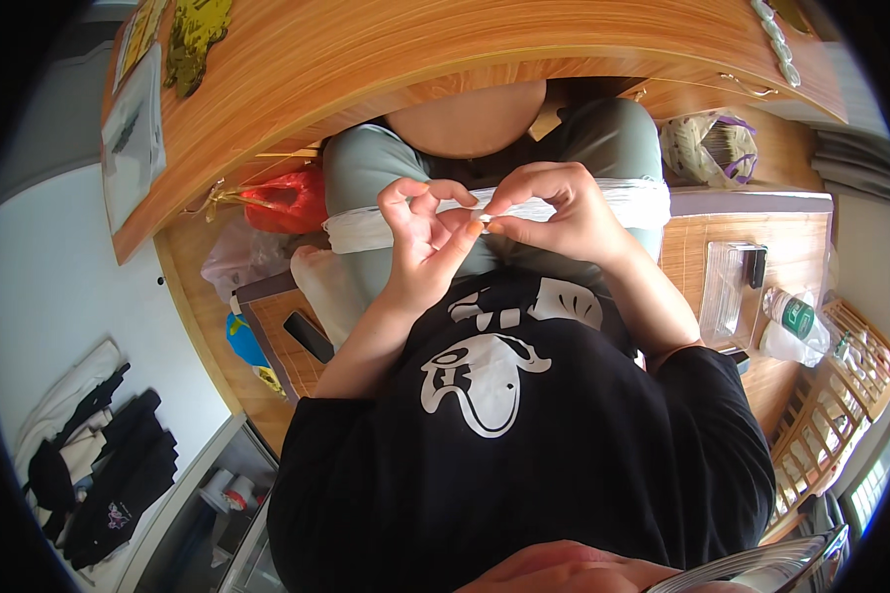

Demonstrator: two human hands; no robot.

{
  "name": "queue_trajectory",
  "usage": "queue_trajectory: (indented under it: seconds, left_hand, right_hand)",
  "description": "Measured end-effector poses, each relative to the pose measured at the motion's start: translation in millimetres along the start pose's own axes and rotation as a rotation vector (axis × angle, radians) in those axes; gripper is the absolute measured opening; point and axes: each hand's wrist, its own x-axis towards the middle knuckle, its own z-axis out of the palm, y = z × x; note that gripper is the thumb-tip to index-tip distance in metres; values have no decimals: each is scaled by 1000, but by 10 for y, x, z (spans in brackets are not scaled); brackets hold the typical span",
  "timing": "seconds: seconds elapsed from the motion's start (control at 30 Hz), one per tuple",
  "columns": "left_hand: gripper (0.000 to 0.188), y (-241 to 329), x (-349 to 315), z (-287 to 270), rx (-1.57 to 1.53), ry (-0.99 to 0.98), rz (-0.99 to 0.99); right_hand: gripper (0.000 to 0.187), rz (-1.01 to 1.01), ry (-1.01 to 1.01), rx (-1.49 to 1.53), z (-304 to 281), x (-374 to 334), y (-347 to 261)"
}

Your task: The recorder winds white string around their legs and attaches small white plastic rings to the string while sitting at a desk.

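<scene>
Above my lap, my left hand [422, 237] and my right hand [562, 212] meet fingertip to fingertip. Between them is a small white piece [484, 218], too tiny to name, pinched by the thumb and fingers of both hands. The other fingers of my left hand are curled loosely. Across my thighs lies a long bundle of white strands [356, 230], passing behind both hands. My right hand is just in front of its right half [635, 204], which rests on grey-green trousers.
A wooden desk [386, 49] curves across the far side, with a round stool seat [470, 119] beneath. Red plastic bag [287, 201] stands at the left, a patterned bag [707, 150] at the right. A phone [309, 336], clear box [730, 292] and bottle [793, 314] lie beside me.
</scene>
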Motion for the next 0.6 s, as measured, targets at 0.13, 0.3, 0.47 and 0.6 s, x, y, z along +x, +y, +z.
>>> queue_trajectory:
  seconds: [0.13,0.3,0.47,0.6]
  left_hand:
    - [51,-2,14,-91,27,-12,-86]
    - [39,40,76,-46,-192,51,-233]
    - [37,19,166,-99,-227,138,-194]
    - [38,42,116,-193,-41,125,-158]
  right_hand:
    - [9,-31,-52,-32,-38,13,29]
    - [6,29,16,-2,-66,-24,74]
    - [5,108,186,121,-168,-59,44]
    - [11,-172,213,-461,-673,-2,-368]
